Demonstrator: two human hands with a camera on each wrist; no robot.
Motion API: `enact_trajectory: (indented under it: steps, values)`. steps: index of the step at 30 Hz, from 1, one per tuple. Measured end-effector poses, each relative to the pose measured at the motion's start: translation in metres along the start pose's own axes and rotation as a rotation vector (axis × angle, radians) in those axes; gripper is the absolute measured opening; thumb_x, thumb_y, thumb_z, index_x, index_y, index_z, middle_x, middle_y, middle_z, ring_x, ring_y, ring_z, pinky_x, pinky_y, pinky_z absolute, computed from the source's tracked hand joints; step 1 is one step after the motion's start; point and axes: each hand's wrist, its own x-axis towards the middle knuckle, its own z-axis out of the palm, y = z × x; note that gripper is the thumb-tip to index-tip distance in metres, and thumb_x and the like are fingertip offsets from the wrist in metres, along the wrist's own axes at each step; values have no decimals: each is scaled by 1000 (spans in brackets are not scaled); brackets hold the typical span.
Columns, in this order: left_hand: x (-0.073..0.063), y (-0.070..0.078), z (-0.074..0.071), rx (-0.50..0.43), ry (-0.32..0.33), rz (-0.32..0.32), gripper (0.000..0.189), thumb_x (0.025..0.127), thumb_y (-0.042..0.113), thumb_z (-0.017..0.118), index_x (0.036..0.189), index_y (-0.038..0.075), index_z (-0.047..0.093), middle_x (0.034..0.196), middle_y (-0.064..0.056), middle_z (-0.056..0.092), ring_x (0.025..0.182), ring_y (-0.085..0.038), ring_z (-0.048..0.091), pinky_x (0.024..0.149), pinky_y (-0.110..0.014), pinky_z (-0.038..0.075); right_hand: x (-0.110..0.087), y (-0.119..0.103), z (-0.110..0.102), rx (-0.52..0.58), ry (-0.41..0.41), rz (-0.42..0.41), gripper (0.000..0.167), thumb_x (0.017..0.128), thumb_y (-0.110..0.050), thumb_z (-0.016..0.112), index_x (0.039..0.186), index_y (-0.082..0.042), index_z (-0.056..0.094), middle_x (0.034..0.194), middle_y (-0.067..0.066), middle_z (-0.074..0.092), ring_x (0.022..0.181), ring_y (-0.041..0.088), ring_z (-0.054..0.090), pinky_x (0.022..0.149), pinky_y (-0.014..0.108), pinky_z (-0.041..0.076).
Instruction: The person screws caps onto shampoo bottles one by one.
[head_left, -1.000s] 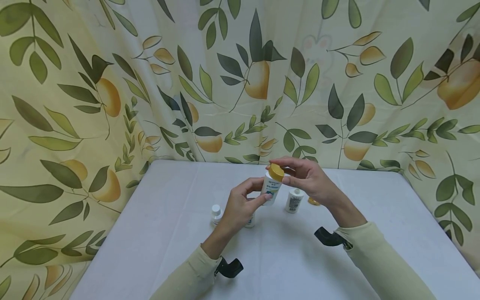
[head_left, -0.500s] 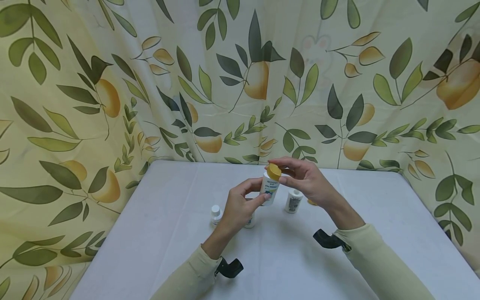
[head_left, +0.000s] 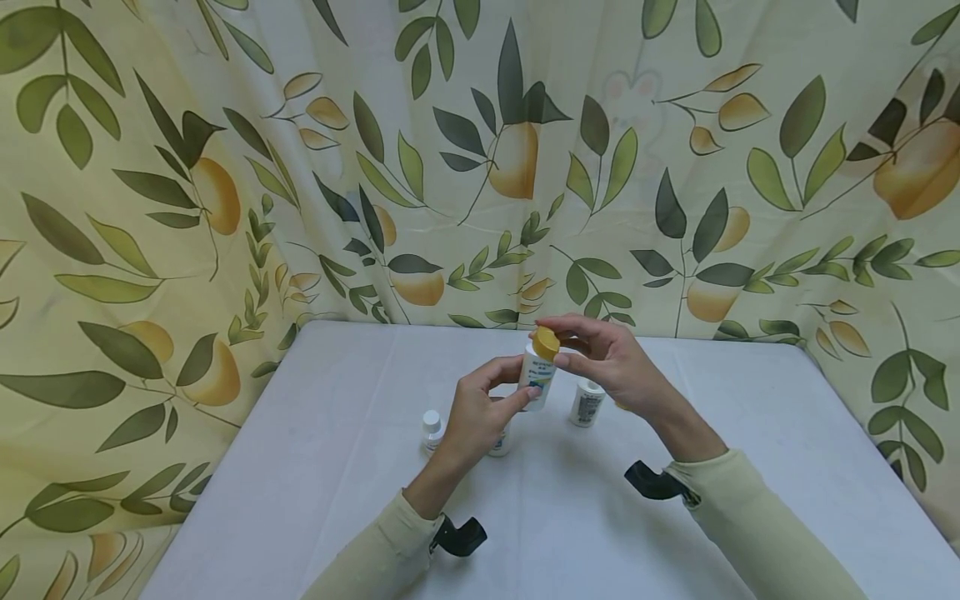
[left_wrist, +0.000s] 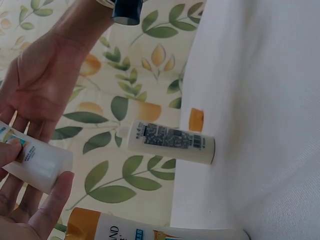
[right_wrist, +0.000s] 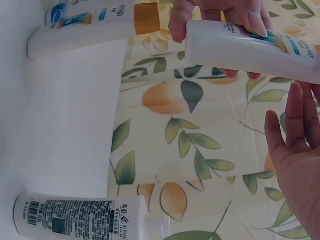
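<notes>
In the head view my left hand (head_left: 480,410) grips a small white plastic bottle (head_left: 537,373) with a coloured label, holding it tilted above the table. My right hand (head_left: 611,362) pinches the bottle's gold cap (head_left: 547,342) between thumb and fingers, and the cap sits at the bottle's top. From the left wrist, the bottle's white base end (left_wrist: 50,162) shows between my left fingers. An uncapped white bottle (head_left: 587,404) with a dark-printed label stands below my right hand. Its nozzle shows in the right wrist view. A loose gold cap (left_wrist: 196,119) lies on the table beside that bottle.
A bottle with a white cap (head_left: 432,422) stands left of my left hand. Partly hidden behind that hand is another bottle (head_left: 500,442); a gold-capped bottle (left_wrist: 175,233) appears in the left wrist view. A white cloth covers the table (head_left: 345,375), with a leaf-patterned curtain (head_left: 465,250) behind.
My right hand and the gold cap have shifted slightly left, and the held bottle has drifted a little the same way. Both hands keep their hold. The standing bottles have not moved.
</notes>
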Motion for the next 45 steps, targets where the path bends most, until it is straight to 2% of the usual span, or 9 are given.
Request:
enact_trajectory:
  steps: [8, 21, 32, 40, 45]
  values:
    - [1, 0, 0, 10, 6, -1, 41, 90, 14, 78, 130, 12, 66, 128, -3, 68, 116, -21, 66, 84, -29, 61, 0, 0, 1, -44, 13, 16, 44, 97, -1, 66, 140, -2, 56, 138, 9, 61, 127, 17, 59, 110, 28, 47]
    - [2, -1, 0, 11, 7, -2, 41, 91, 14, 77, 131, 11, 65, 127, -2, 68, 116, -19, 65, 85, -28, 61, 1, -4, 3, -70, 42, 55, 44, 96, -4, 69, 139, -5, 58, 139, 15, 59, 126, 16, 59, 109, 25, 46]
    - [2, 0, -1, -4, 4, 13, 41, 91, 9, 77, 129, 9, 65, 127, -4, 68, 117, -21, 66, 84, -28, 61, 2, -4, 3, -84, 53, 74, 45, 94, -6, 72, 138, -7, 60, 136, 8, 61, 123, 19, 61, 111, 29, 46]
    - [3, -1, 0, 7, 2, 13, 40, 91, 10, 77, 129, 11, 66, 125, -3, 68, 115, -20, 66, 84, -27, 61, 3, -4, 3, -82, 57, 73, 45, 94, -5, 72, 137, 0, 59, 135, 10, 62, 121, 19, 62, 110, 26, 46]
    - [2, 0, -1, 12, 5, 10, 41, 91, 11, 77, 130, 12, 65, 125, -3, 68, 114, -20, 66, 85, -28, 61, 3, -3, 2, -97, 60, 61, 43, 93, -5, 73, 135, -6, 63, 131, 7, 64, 126, 16, 59, 113, 30, 44]
